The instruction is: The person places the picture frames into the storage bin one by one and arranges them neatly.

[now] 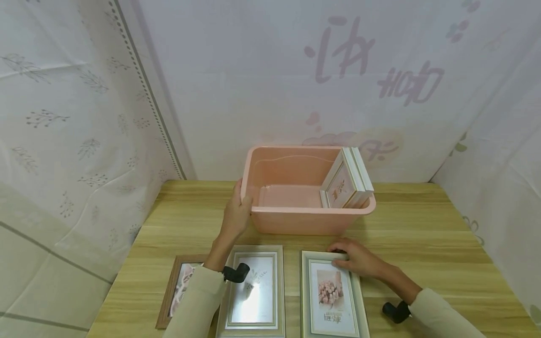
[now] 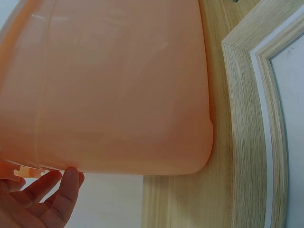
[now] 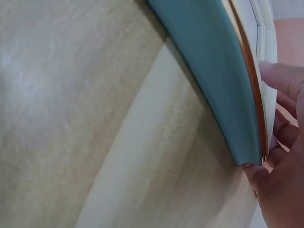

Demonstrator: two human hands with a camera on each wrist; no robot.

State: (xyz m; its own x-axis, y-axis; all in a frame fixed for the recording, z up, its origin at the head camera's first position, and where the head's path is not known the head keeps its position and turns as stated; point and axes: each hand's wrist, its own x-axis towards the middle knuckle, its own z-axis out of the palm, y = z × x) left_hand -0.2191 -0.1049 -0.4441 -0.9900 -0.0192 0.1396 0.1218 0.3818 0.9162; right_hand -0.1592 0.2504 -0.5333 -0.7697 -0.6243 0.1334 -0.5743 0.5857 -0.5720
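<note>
My left hand (image 1: pixel 235 216) grips the left rim of a pink plastic bin (image 1: pixel 296 221); in the left wrist view its fingers (image 2: pixel 66 197) curl at the rim. Several white picture frames (image 1: pixel 357 171) lean together inside the bin's right end. At the front right my right hand (image 1: pixel 359 259) holds the far edge of a pale picture frame (image 1: pixel 333 300) with a pink flower print, thumb on the face. The right wrist view shows that frame's blue-green side (image 3: pixel 199 52) tilted, with fingers (image 3: pixel 280 133) around its end.
Left of the held frame lies another pale frame (image 1: pixel 254 291) with glare on its glass. Beyond it a brown wooden frame (image 1: pixel 169 291) is partly covered by the left sleeve (image 1: pixel 198 300). Patterned cloth (image 1: pixel 253 84) hangs behind and beside the wooden table (image 1: pixel 414 225).
</note>
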